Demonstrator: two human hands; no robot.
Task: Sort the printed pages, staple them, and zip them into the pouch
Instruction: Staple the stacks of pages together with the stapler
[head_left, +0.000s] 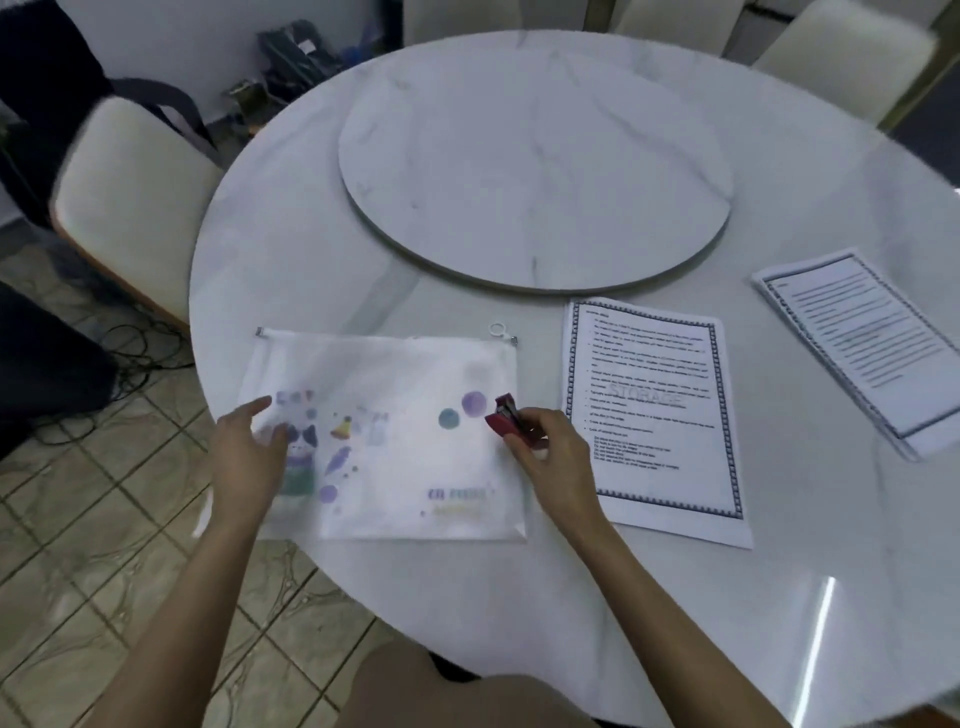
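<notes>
in the lower middle of the head view, the pouch (384, 436) lies flat on the round marble table (675, 623). its zip edge faces the top of the frame and the white ring pull (497, 329) sits at its upper right corner. whether the zip is drawn closed is too small to tell.

the left hand (249, 452) is at the pouch's left edge with fingers spread and fairly straight, holding nothing. it is blurred, so i cannot tell whether it touches the plastic or hovers just above. it looks placed to pin or shift the pouch.

at the pouch's right edge, the right hand (556, 457) has its fingers curled round a small red stapler (506, 423), which points up and left over the pouch. that grip suggests the stapler is being carried rather than squeezed, since no paper sits in its mouth.

just right of the pouch, a bordered printed page (660, 415) lies face up, close to the right hand. further right, near the frame's edge, a second stack of pages (862, 348) lies well apart at an angle. the two lots look sorted into separate piles, with neither visibly stapled nor in the pouch.

in the upper middle, a turntable (535, 166) sits on the table. a cream chair (124, 202) stands at the upper left.
</notes>
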